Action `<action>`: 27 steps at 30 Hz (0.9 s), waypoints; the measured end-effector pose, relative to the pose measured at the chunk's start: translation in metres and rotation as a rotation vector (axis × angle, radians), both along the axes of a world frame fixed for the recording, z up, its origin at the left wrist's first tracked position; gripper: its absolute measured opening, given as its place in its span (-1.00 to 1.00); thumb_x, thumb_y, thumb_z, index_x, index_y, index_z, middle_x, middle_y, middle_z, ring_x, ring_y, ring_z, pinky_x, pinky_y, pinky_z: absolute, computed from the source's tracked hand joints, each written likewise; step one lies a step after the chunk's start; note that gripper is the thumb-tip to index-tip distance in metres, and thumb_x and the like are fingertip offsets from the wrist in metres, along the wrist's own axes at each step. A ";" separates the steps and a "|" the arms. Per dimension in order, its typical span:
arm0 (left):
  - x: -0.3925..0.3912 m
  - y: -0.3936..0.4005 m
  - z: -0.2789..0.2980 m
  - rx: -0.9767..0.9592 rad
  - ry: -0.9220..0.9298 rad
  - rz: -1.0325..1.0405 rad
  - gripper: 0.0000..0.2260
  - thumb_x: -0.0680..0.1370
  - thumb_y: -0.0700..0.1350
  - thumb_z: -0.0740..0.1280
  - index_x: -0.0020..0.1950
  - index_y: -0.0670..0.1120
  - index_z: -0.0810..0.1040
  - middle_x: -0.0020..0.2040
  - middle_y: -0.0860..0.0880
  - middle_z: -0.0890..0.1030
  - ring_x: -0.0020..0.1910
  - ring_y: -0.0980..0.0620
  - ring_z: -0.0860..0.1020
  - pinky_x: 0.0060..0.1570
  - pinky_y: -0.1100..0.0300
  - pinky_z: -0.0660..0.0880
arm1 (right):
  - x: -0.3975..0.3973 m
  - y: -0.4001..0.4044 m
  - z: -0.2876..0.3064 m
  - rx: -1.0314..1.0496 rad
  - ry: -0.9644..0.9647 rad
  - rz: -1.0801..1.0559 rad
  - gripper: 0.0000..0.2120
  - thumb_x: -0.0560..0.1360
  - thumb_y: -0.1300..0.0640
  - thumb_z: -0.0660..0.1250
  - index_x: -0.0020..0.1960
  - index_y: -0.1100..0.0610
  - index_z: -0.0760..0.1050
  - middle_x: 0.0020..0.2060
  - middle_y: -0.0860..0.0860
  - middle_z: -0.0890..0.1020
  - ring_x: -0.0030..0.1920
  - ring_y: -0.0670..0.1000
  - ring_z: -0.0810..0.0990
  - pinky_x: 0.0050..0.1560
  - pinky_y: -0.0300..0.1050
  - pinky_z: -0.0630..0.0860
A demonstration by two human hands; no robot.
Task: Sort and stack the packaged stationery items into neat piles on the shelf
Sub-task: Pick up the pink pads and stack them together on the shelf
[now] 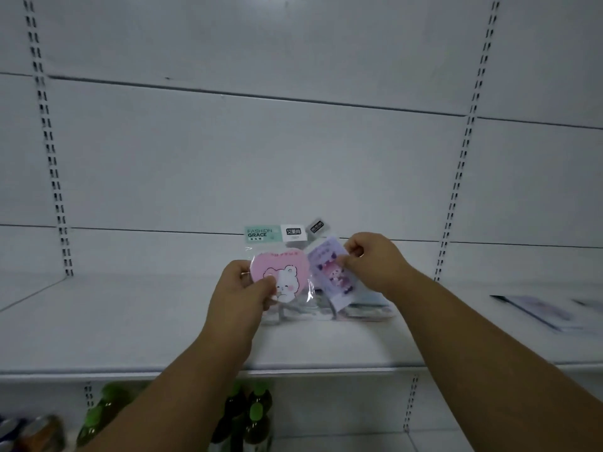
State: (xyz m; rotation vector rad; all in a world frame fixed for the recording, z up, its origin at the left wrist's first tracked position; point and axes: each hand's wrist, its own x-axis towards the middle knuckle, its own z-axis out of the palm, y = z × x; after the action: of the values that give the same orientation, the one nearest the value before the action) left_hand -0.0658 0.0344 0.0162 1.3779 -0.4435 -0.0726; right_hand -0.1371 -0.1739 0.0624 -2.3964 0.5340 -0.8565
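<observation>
Left hand (239,285) pinches the pink heart packet (280,272); right hand (375,259) pinches what looks like a lilac packet (329,272).

Both my forearms reach forward and up, bare, converging toward centre; left hand (239,285) raised, fingers curled, thumb pressed on the front of the pink heart packet (280,272), pinching its left edge; right hand (375,261) slightly higher, knuckles up, thumb and forefinger pinching the purple packet (329,272); hands close together, not touching.
</observation>
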 end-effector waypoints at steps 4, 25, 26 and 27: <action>-0.018 -0.043 0.011 -0.071 0.015 -0.208 -0.83 0.53 -0.32 0.35 0.07 -0.14 0.51 -0.14 -0.10 0.68 -0.27 -0.01 0.61 -0.23 0.11 0.58 | -0.053 -0.022 0.008 0.289 -0.217 -0.157 -0.88 0.42 0.17 0.47 -0.15 0.22 0.59 -0.27 0.16 0.65 -0.31 0.03 0.55 -0.27 -0.06 0.55; -0.213 -0.308 0.015 -0.129 0.057 -0.427 -0.79 0.53 -0.30 0.36 0.15 -0.18 0.50 0.02 -0.26 0.64 -0.21 -0.12 0.58 -0.26 0.10 0.51 | -0.285 -0.260 -0.008 0.346 -0.253 -0.426 -0.72 0.37 0.16 0.52 -0.22 0.37 0.54 -0.20 0.31 0.67 -0.14 0.27 0.69 -0.12 0.22 0.64; -0.215 -0.316 0.013 -0.130 0.068 -0.404 -0.78 0.53 -0.30 0.35 0.16 -0.19 0.50 0.03 -0.27 0.64 -0.19 -0.14 0.59 -0.25 0.09 0.51 | -0.284 -0.276 -0.011 0.346 -0.222 -0.415 -0.75 0.36 0.15 0.53 -0.27 0.32 0.55 -0.22 0.31 0.67 -0.13 0.30 0.68 -0.12 0.25 0.63; -0.217 -0.323 0.012 -0.124 0.074 -0.381 -0.78 0.53 -0.30 0.35 0.16 -0.18 0.50 0.04 -0.28 0.64 -0.17 -0.16 0.59 -0.23 0.08 0.51 | -0.281 -0.289 -0.014 0.346 -0.194 -0.411 -0.76 0.35 0.15 0.53 -0.33 0.25 0.54 -0.25 0.31 0.66 -0.14 0.30 0.68 -0.12 0.26 0.63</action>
State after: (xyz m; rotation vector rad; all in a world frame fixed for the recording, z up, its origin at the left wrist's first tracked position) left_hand -0.2826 -0.2887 0.0278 1.1510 -0.6337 -0.4001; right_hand -0.4179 -0.4634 0.0482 -1.8950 1.0258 -1.0558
